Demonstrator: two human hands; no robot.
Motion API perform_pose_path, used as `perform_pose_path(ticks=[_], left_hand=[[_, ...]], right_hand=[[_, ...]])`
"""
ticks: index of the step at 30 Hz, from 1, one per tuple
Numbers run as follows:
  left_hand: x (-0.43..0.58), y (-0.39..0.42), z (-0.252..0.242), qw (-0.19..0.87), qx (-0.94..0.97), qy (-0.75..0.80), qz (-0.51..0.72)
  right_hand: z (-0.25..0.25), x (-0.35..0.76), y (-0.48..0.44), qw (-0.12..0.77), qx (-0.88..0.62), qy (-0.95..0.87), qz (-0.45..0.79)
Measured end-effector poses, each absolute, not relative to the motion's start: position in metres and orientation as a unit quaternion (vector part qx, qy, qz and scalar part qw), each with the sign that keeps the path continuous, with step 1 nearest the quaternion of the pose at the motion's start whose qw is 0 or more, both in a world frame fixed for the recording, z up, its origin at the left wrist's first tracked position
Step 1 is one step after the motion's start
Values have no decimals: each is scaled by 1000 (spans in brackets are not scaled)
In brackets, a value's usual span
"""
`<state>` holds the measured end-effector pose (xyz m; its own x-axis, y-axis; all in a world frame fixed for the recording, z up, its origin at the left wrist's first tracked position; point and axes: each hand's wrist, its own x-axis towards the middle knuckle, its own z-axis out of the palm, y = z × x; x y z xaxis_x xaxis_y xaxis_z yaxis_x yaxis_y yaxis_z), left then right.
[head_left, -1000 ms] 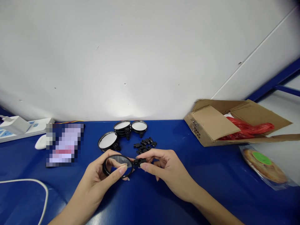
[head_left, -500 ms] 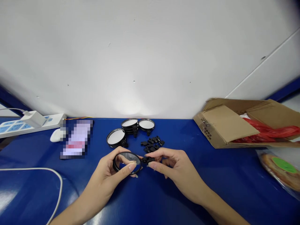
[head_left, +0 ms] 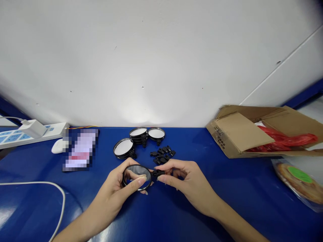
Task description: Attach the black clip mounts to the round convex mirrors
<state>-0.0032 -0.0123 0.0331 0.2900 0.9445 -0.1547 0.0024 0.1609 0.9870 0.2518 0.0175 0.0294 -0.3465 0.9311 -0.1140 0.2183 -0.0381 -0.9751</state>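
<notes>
A round black-rimmed mirror is gripped by its edge in my left hand, the thumb lying across its glass. Between the thumb and fingertips of my right hand is a small black clip-like part, which meets the fitting at the mirror's right rim. Whether the two are locked together I cannot tell. Just beyond my hands lies a loose pile of small black parts. Behind it and to the left, more round mirrors sit in stacks, with another mirror beside them.
On the left are a white power strip, a white case, a blurred-out phone and a white cable. An open cardboard box with red plastic stands at right, near a wrapped round item. A white wall rises behind.
The view has shifted slightly. My hands keep the same grip, and the mirror's face is tilted a little differently. The black part stays at its rim.
</notes>
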Motion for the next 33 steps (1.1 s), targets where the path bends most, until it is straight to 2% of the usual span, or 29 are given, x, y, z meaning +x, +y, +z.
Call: perform_pose_path(ticks=[5, 13, 33], left_hand=[[-3, -12, 28, 661, 504, 407, 380], [-5, -13, 23, 646, 516, 414, 381], [1, -18, 21, 691, 457, 389, 402]], right_hand=[[28, 252, 15, 327, -454, -608, 562], [27, 248, 16, 348, -424, -576, 606], [22, 247, 15, 351, -414, -548, 636]])
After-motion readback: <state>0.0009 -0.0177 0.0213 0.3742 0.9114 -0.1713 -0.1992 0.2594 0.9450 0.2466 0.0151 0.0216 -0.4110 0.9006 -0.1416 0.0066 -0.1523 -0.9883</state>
